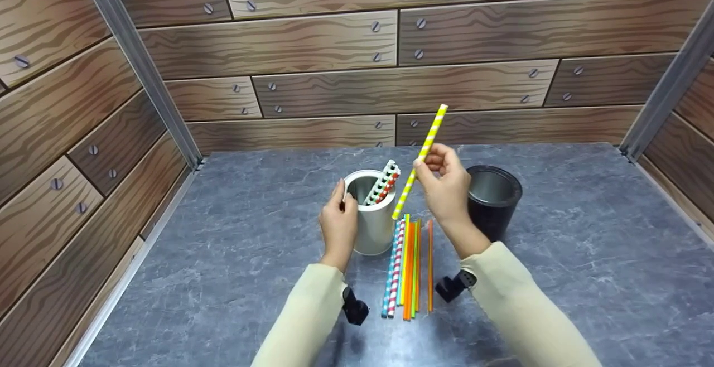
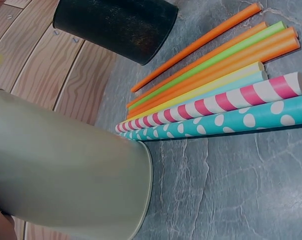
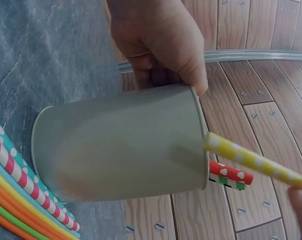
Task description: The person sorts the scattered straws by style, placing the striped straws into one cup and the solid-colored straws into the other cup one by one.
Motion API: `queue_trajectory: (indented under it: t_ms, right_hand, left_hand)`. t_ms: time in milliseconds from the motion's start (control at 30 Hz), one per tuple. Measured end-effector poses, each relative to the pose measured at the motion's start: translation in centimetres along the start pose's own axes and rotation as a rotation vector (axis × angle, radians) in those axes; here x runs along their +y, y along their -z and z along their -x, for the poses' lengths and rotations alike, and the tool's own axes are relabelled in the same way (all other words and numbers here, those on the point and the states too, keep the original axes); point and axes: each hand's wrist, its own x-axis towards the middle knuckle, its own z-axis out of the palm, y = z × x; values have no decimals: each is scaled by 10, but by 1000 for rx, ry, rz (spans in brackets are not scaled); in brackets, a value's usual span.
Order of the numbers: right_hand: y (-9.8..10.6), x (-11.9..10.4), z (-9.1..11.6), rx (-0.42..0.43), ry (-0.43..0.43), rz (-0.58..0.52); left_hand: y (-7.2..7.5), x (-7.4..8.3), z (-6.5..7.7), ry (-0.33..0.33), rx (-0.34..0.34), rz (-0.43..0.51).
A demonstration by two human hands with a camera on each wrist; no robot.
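My left hand point(image 1: 338, 225) grips the near-left side of a pale grey can point(image 1: 375, 236), thumb and fingers at its rim. The can stands upright and holds a few patterned paper straws point(image 1: 385, 184), green-and-white and red-and-white. Between thumb and fingers my right hand point(image 1: 448, 188) pinches a yellow-and-white paper straw point(image 1: 434, 130) near its middle. That straw slants, its lower end beside the can's right rim in the head view. From the right wrist, the yellow straw's end point(image 3: 216, 142) overlaps the can's rim point(image 3: 198, 135), close to the red straw point(image 3: 233, 172).
On the grey marbled table point(image 1: 234, 233), several straws point(image 1: 410, 269) lie side by side in front of the can: teal dotted, pink striped, yellow, orange and green. One orange straw point(image 1: 430, 266) lies slightly apart. A black cup point(image 1: 493, 202) stands right of them. Wood-patterned walls point(image 1: 312, 49) enclose the table.
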Motion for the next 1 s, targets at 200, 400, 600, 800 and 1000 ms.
queue_trajectory:
  t_ms: [200, 400, 600, 800, 1000]
  right_hand:
    - [-7, 0, 7, 35, 144, -101]
    - [-11, 3, 12, 48, 158, -160]
    - [-13, 9, 17, 40, 170, -139]
    - [-15, 18, 23, 9, 123, -103]
    - [-17, 26, 30, -18, 45, -41]
  left_hand:
    - [0, 1, 0, -6, 15, -1]
    - [-1, 2, 0, 2, 17, -9]
    - [-1, 2, 0, -3, 21, -16]
    - [-1, 2, 0, 1, 21, -11]
    - [-1, 1, 0, 7, 10, -17]
